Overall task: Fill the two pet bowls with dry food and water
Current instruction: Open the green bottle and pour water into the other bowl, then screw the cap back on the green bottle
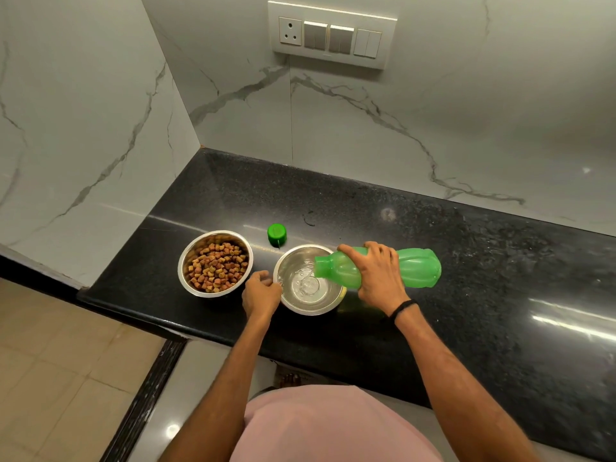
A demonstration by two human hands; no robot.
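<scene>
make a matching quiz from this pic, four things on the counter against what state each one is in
1 left bowl
2 right bowl
3 bottle
4 cap

a tipped in the right hand, mouth over a bowl
b loose on the counter behind the bowls
c holds kibble
d a little water inside, left hand holding its rim

Pairs: 1-c, 2-d, 3-a, 4-b

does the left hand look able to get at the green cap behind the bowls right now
Probably yes: the left hand grips the water bowl rim, and the green cap lies just beyond on bare counter, nothing between. It must let go first.
</scene>
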